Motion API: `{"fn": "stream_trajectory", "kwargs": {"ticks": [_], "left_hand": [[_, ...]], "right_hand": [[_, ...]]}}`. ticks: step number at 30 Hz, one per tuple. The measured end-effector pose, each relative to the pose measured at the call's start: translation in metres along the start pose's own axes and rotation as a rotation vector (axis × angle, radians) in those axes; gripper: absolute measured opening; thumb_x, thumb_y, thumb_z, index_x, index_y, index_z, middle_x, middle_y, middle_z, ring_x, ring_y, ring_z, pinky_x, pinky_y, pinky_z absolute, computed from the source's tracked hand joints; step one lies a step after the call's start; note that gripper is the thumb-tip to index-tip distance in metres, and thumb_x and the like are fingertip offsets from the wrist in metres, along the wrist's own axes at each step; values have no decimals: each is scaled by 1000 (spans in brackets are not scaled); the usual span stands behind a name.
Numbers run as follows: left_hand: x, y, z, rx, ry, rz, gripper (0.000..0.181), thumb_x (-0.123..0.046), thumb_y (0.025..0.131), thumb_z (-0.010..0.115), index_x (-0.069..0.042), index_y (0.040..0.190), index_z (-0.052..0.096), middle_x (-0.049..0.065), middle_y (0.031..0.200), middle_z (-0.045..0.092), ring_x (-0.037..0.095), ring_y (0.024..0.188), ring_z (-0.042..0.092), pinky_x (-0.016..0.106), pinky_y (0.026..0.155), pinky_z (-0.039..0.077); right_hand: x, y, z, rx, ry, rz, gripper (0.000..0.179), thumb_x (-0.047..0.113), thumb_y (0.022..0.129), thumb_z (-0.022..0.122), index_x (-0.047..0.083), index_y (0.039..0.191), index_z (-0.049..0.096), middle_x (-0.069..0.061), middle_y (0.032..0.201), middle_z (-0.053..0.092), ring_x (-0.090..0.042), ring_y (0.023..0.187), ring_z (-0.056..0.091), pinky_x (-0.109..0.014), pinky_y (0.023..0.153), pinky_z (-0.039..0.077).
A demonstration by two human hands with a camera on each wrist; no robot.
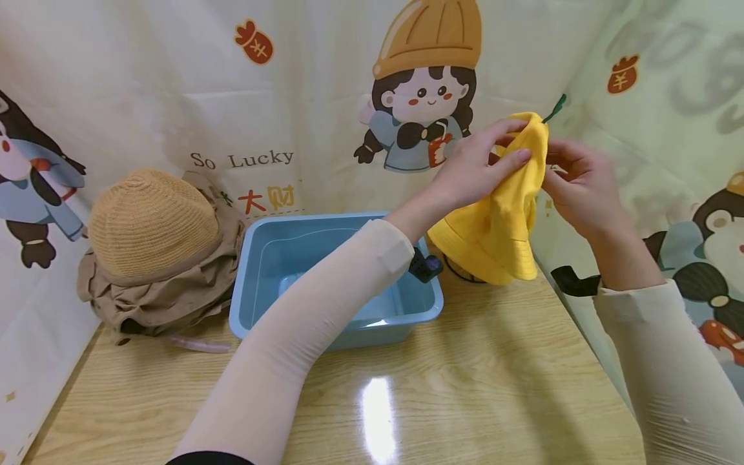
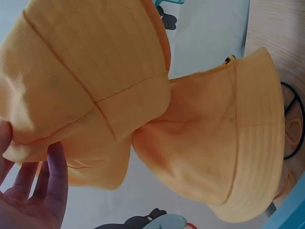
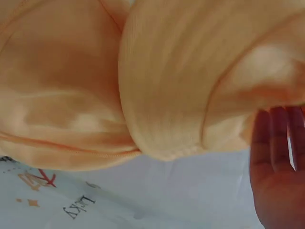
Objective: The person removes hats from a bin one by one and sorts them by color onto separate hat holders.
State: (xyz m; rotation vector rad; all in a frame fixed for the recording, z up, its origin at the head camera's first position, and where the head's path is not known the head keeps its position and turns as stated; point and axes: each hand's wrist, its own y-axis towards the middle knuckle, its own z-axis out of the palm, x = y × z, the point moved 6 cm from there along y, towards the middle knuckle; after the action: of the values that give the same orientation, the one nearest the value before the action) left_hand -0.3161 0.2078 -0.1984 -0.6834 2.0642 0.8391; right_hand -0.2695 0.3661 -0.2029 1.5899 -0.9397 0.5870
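Note:
A yellow bucket hat (image 1: 520, 187) with a green stem (image 1: 556, 108) on top is held up at the right. My left hand (image 1: 473, 161) pinches its crown between thumb and fingers. On the hat's other side, my right hand (image 1: 584, 187) grips the fabric, its fingertips partly hidden. The left wrist view shows the held hat (image 2: 90, 71) overlapping a second yellow hat shape (image 2: 200, 143) with a stitched brim. In the right wrist view, the fingers of my right hand (image 3: 281, 176) touch the yellow cloth.
A light blue plastic basin (image 1: 337, 329) stands mid-table. To its left, a tan knitted hat (image 1: 154, 223) sits on a brown gathered hat (image 1: 174, 300). A black wire ring (image 1: 465, 274) shows below the yellow brim. Printed curtains (image 1: 325, 84) surround the wooden table (image 1: 465, 387).

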Motion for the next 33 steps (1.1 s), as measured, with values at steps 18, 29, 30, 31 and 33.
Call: {"fn": "stream_trajectory", "kwargs": {"ticks": [18, 29, 30, 31, 33], "left_hand": [[-18, 12, -32, -241, 215, 136, 31, -31, 100, 58, -20, 129, 66, -8, 127, 65, 3, 111, 57, 8, 92, 39], [-17, 18, -24, -230, 528, 236, 33, -34, 103, 51, -24, 132, 63, -9, 129, 60, 7, 121, 54, 11, 99, 36], [-13, 18, -22, -225, 543, 227, 33, -34, 103, 51, -25, 132, 63, -9, 129, 61, 8, 120, 54, 12, 99, 37], [-8, 19, -19, -218, 553, 215, 33, -34, 103, 51, -25, 132, 63, -9, 128, 61, 8, 120, 54, 13, 99, 38], [2, 20, -14, -200, 564, 183, 33, -35, 103, 51, -26, 133, 62, -10, 130, 61, 10, 120, 55, 15, 99, 38]], "right_hand": [[40, 18, -13, -252, -604, -282, 26, 16, 88, 55, -9, 95, 60, 28, 89, 54, 6, 78, 56, -8, 75, 46], [41, 15, -31, -165, -888, -391, 24, 11, 93, 53, -11, 101, 59, 4, 90, 59, -5, 85, 56, -3, 85, 39], [36, 14, -31, -152, -897, -385, 23, 10, 93, 54, -11, 101, 59, -5, 91, 60, -7, 87, 55, -3, 86, 39], [31, 13, -31, -138, -903, -377, 22, 9, 93, 54, -11, 101, 59, -14, 95, 59, -9, 88, 54, -3, 86, 38], [18, 11, -32, -129, -886, -333, 19, 7, 93, 55, -10, 101, 60, -22, 100, 59, -4, 91, 53, -3, 86, 39]]}}
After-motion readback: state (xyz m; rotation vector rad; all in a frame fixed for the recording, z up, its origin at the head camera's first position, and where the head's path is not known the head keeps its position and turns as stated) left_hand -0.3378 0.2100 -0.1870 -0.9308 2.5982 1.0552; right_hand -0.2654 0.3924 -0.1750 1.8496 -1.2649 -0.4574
